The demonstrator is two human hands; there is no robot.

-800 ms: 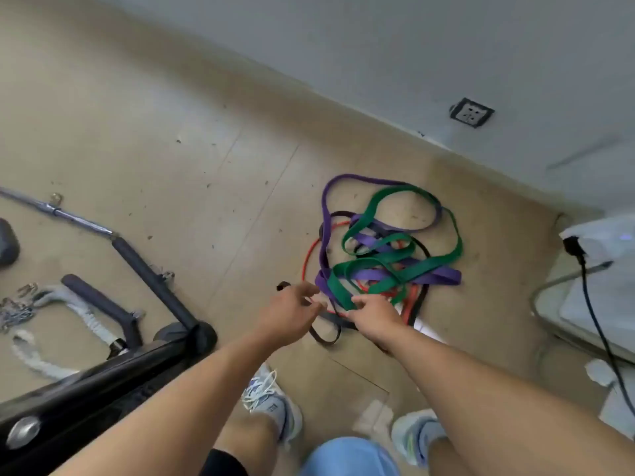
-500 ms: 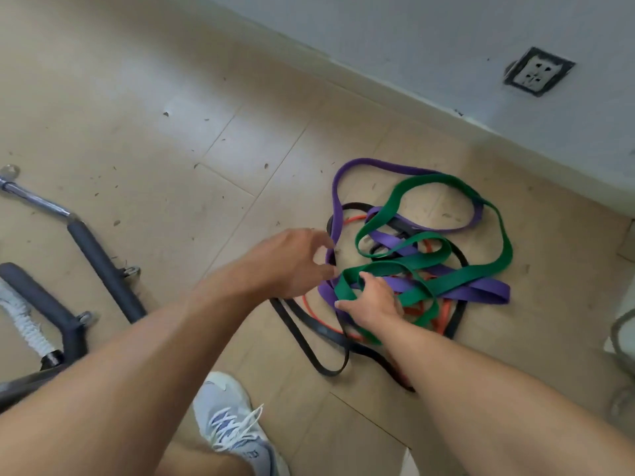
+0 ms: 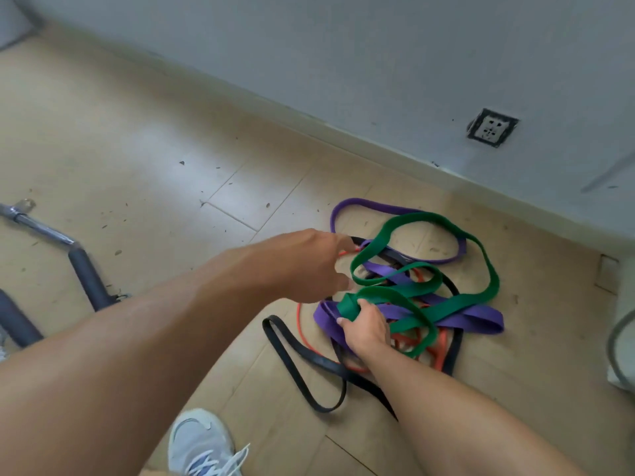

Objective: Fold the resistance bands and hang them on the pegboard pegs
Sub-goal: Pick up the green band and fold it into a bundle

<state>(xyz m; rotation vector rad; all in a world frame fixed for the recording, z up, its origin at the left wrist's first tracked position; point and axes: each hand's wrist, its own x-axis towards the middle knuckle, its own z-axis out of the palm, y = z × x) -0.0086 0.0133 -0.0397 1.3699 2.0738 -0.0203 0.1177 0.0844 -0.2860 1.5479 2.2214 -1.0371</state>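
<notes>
1. a tan tiled floor [image 3: 137, 139] is seen from above, bordered by a grey wall [image 3: 343, 56] from 10 to 3 o'clock; a wall socket [image 3: 492, 127] is set low in it at 2 o'clock.
2. a tangled heap of resistance bands lies on the floor just right of centre, near the skirting.
3. the green band [image 3: 488, 266] is looped over the top of the heap; the purple band [image 3: 481, 319] is spread beneath it, with one loop reaching toward 12 o'clock.
4. the orange band [image 3: 441, 345] is mostly buried under the others; the black band [image 3: 302, 376] trails out toward 6 o'clock.
5. the right hand [image 3: 366, 324] is curled round a bunched fold of the green band at the heap's near-left edge; purple band is touched under the thumb.
6. the left hand [image 3: 302, 266] is stretched over the heap's left side, at 9 o'clock from it. its fingers are loosely bent and reach the bands, but whether anything is pinched cannot be told, since the fingertips are hidden.
7. a grey-handled metal bar [image 3: 82, 266] lies at 9 o'clock on the floor.
8. a white shoe [image 3: 202, 444] is seen at 6 o'clock.
</notes>
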